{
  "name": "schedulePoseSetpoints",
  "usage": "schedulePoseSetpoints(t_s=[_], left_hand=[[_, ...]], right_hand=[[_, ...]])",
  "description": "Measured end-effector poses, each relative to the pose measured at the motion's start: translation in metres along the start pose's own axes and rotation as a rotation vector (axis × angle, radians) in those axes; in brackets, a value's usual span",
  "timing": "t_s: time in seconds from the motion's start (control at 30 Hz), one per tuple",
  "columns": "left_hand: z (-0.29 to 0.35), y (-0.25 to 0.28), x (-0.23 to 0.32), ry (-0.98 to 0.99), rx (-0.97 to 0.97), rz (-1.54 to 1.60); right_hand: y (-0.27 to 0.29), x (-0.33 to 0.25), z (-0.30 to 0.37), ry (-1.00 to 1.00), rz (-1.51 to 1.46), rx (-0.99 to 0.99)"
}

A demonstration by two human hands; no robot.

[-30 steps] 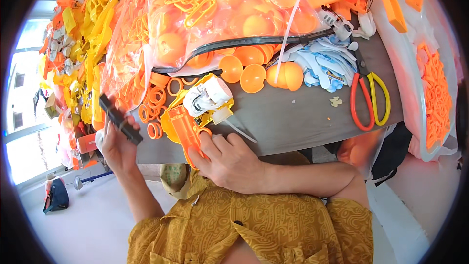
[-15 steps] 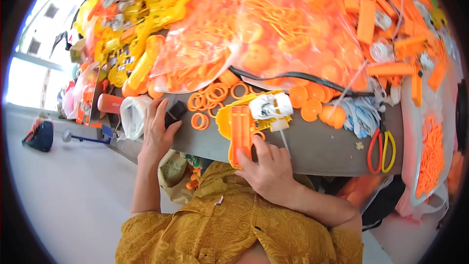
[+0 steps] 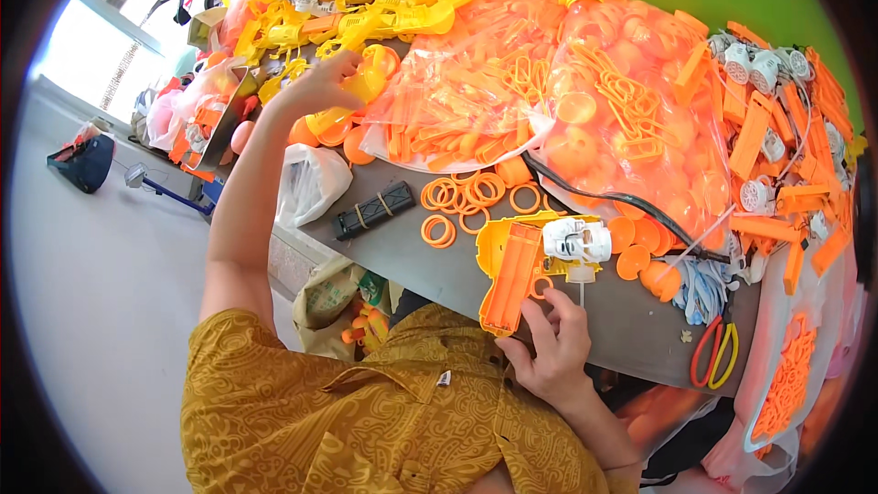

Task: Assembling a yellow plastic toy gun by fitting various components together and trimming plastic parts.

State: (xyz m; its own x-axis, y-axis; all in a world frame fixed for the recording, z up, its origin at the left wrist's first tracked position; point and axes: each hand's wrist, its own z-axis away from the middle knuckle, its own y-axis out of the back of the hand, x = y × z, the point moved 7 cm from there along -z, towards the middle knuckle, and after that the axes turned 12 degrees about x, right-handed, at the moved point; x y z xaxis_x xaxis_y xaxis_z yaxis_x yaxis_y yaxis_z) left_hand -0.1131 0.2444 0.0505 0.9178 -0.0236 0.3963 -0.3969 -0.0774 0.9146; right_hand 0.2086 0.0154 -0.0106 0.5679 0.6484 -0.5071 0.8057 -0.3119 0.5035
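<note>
My left hand (image 3: pixel 320 90) reaches out over the far left pile, fingers apart at a rounded yellow plastic shell (image 3: pixel 373 75); no firm grip shows. Near the table's front edge lies a yellow shell (image 3: pixel 494 242) with a white motor housing (image 3: pixel 578 241) in it. A long orange trough-shaped piece (image 3: pixel 514 279) sits across the shell's left part. Beside this piece my right hand (image 3: pixel 560 348) is open, its bent fingers apart, with thumb and fingertips close to its lower end. A small orange ring (image 3: pixel 541 287) lies just above the fingers.
Left of several orange rings (image 3: pixel 462 192) lies a black block (image 3: pixel 373 210) with bands round it. Large clear bags of orange parts (image 3: pixel 466 82) fill the back. Scissors (image 3: pixel 713 355) with red and yellow handles, blue strips (image 3: pixel 697 288) and a bin (image 3: pixel 755 430) stand at right.
My left hand has left the black block and moved far forward to the yellow pile. My right hand has drawn back slightly from the orange piece. The whole view has swung left.
</note>
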Motion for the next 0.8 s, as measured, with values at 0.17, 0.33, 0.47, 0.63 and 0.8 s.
schedulePoseSetpoints(t_s=[0.17, 0.33, 0.47, 0.63, 0.8], left_hand=[[-0.002, -0.007, -0.002, -0.109, 0.026, -0.233], [0.021, 0.061, 0.016, -0.194, 0.470, 0.357], [0.108, 0.042, 0.156, -0.961, 0.503, -0.029], [0.196, -0.023, 0.202, -1.419, 0.211, -0.159], [0.217, -0.047, 0.185, -1.500, 0.078, -0.114]], right_hand=[[0.003, 0.001, 0.001, -0.018, -0.008, 0.045], [0.009, 0.003, 0.001, -0.101, -0.131, 0.059], [0.020, 0.032, 0.005, -0.642, -0.693, 0.193], [0.014, 0.029, -0.020, -0.922, -1.191, 0.093], [0.017, 0.007, -0.004, -1.044, -1.046, -0.230]])
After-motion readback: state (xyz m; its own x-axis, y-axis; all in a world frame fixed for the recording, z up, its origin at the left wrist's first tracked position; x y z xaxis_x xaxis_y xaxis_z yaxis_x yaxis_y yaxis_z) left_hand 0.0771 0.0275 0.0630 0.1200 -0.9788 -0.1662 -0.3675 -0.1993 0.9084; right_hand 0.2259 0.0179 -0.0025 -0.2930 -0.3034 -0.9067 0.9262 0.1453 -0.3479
